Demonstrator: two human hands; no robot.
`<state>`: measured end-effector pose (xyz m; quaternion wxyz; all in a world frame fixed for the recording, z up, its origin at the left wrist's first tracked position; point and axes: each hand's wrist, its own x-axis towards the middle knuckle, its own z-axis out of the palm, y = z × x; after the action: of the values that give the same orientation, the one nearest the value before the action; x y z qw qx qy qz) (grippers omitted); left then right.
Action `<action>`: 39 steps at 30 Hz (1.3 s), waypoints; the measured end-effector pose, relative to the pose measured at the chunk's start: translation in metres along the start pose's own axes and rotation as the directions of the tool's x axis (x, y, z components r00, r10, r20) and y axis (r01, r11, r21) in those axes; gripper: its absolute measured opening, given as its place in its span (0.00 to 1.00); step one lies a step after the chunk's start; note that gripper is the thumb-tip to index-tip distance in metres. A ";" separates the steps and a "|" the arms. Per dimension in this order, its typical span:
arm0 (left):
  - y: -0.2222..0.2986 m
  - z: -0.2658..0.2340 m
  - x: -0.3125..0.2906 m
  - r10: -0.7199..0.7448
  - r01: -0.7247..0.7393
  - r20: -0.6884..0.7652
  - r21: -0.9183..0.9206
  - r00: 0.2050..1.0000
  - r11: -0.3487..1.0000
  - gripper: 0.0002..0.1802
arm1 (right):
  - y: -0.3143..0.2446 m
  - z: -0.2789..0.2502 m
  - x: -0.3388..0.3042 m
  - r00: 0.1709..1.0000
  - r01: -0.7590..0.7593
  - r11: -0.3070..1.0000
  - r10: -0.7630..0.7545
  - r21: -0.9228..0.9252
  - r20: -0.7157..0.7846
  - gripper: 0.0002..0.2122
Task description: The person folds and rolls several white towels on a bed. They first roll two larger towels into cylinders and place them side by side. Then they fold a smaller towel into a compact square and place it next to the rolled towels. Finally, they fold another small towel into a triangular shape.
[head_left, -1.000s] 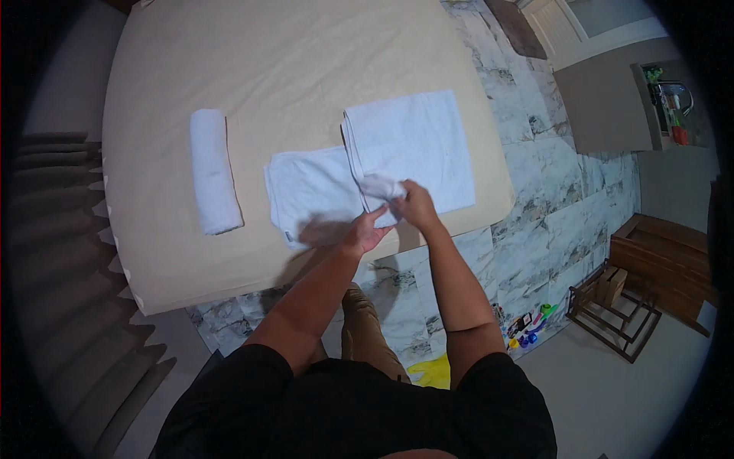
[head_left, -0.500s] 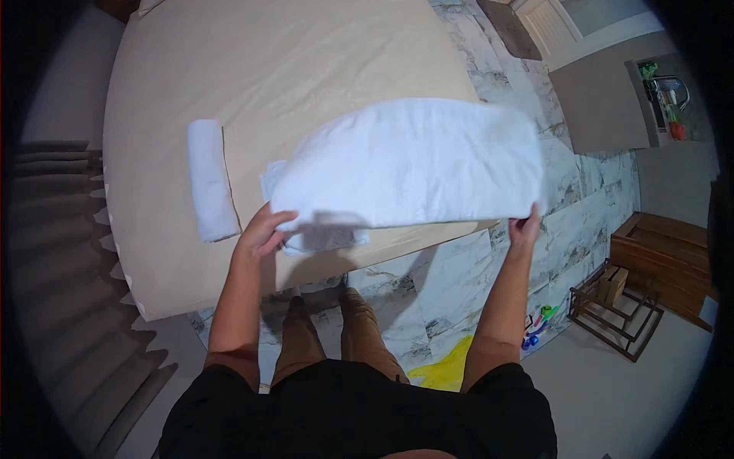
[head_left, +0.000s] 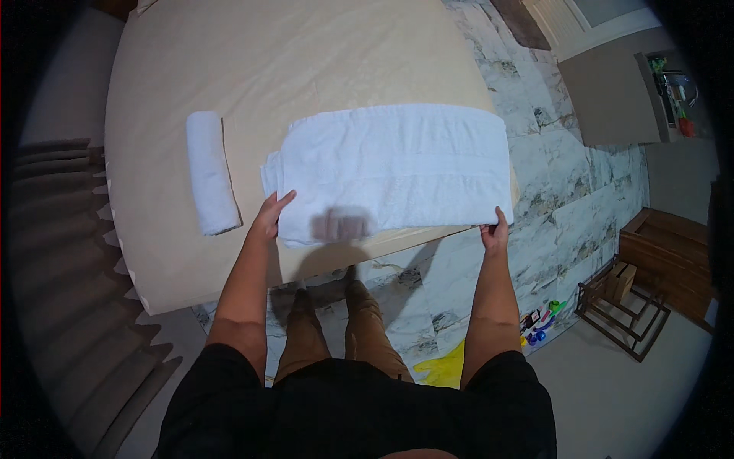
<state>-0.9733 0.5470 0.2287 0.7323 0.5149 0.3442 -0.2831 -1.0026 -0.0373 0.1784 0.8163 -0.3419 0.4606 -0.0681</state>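
From the head view I see the white towel (head_left: 397, 164) spread flat across the middle of the frame on the beige tabletop (head_left: 306, 53), its near edge along the tabletop's front rim. My left hand (head_left: 269, 216) pins the lower-left corner, fingers closed on the cloth; my right hand (head_left: 495, 229) pinches the lower-right corner, keeping that edge taut (apparently to smooth it). A rolled white towel (head_left: 208, 182) lies apart at centre left.

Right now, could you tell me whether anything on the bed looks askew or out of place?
Only slightly: the spread white towel overhangs the bed edge at its right corner, where the right hand grips it. The rolled towel lies neat.
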 end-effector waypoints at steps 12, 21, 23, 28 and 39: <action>-0.022 -0.012 -0.050 -0.005 0.004 0.039 0.045 0.999 0.999 0.40 | -0.042 -0.036 -0.014 0.999 -0.045 0.995 0.045 -0.089 0.003 0.19; -0.020 -0.010 0.017 0.195 -0.197 -0.025 -0.179 0.980 0.964 0.29 | -0.014 -0.023 -0.001 0.997 0.070 0.960 -0.079 -0.270 -0.022 0.13; -0.002 -0.006 0.033 0.207 -0.218 -0.081 -0.169 0.975 0.961 0.29 | -0.014 -0.020 -0.004 0.995 0.059 0.966 -0.078 -0.250 -0.065 0.14; 0.024 0.005 0.062 0.269 -0.251 -0.270 0.102 0.924 0.963 0.29 | -0.030 -0.006 -0.013 0.992 0.032 0.996 -0.041 -0.079 -0.117 0.19; 0.007 0.000 0.048 0.363 -0.353 -0.152 0.087 0.919 0.931 0.31 | -0.048 -0.003 -0.031 0.956 0.194 0.977 -0.207 -0.083 -0.207 0.19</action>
<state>-0.9388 0.5460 0.1945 0.7253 0.6119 0.2956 -0.1106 -1.0130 -0.0620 0.2297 0.7397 -0.4028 0.5106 -0.1726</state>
